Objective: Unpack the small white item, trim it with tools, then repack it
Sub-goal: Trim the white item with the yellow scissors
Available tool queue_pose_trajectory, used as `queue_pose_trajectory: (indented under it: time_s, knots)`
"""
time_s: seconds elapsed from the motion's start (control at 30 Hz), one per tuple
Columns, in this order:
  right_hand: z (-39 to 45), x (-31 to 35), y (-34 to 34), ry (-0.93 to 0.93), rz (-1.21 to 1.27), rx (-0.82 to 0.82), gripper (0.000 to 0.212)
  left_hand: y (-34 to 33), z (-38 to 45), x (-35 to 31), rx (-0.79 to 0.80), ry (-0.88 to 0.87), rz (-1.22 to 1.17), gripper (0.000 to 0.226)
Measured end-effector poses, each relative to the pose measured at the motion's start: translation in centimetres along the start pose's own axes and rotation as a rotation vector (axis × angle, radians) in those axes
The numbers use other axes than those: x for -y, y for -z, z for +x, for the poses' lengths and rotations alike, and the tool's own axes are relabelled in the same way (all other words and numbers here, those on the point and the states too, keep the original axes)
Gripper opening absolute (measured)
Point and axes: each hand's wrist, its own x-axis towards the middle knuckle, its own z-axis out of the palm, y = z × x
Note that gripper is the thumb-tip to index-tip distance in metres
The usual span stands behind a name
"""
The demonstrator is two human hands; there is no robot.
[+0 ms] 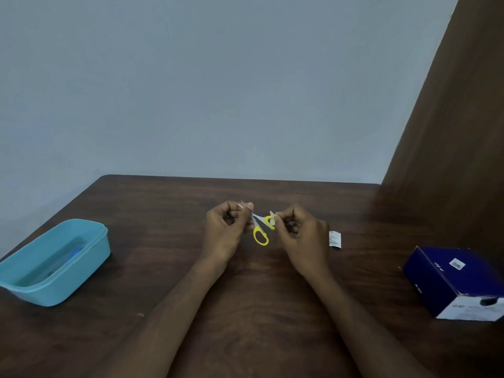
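Tub point(54, 261), teal plastic, lidless, sits at the far left of the counter point(191, 309), well apart from the work. Something blue lies inside; cannot tell what. Probably tool storage, kept off to one side so the middle stays free for both hands.

Left hand point(223, 230) is raised over the counter centre, fingers curled, thumb and forefinger pinching a small white piece point(240, 205) that pokes out above the fingertips. Too small to tell whether this is the item itself or a trimmed scrap.

Scissors point(260, 227), small, yellow handles, sit between the two hands, blades pointing up-left toward the left hand's pinch. One handle loop hangs free below; the other lies against the right hand's fingertips. Cannot tell whether a finger passes through that loop.

Right hand point(300, 233) is also curled, fingertips pinching a second pale bit point(272, 214) at the upper handle. It may be holding both that bit and the scissors; the grip is not resolved. Judgement: the trimming step is in hand, with the white material held close to the blades so that each cut is short and controlled.

Wrapper point(335, 238), white with print, lies flat on the counter just right of the right hand, near enough for repacking.

Box point(450, 282), dark blue with a white end face, stands at the far right edge, likely the supply carton.
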Motion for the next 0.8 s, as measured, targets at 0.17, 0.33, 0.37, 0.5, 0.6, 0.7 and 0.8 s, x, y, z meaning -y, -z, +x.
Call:
queue_pose_trajectory:
  time_s: [0.17,0.33,0.37,0.5,0.6,0.7,0.8]
  knots:
    - [-0.3,0.1,-0.4,-0.034,0.076,0.052,0.013,0.2,0.0,0.0,-0.031,0.011,-0.047,0.019]
    - [-0.6,0.3,-0.8,-0.05,0.11,0.125,0.013,0.3,0.1,0.1,-0.031,0.01,-0.046,0.016]
    - [-0.5,0.3,-0.7,-0.04,0.098,0.115,0.012,0.3,0.2,0.1,-0.035,0.013,-0.056,0.016]
    - [-0.4,0.6,-0.1,0.179,-0.041,0.017,0.009,0.1,0.1,0.2,-0.072,0.027,-0.139,0.013]
    - [-0.8,1.1,-0.1,0.269,-0.034,-0.058,0.009,0.2,0.0,0.1,-0.079,0.06,-0.214,0.011]
    - [-0.4,0.9,0.1,0.221,-0.023,-0.177,0.007,0.1,0.1,0.0,-0.054,0.082,-0.233,0.01]
    - [-0.1,0.5,0.3,0.217,-0.049,-0.196,0.01,-0.1,-0.1,0.0,0.01,0.083,-0.183,0.008]
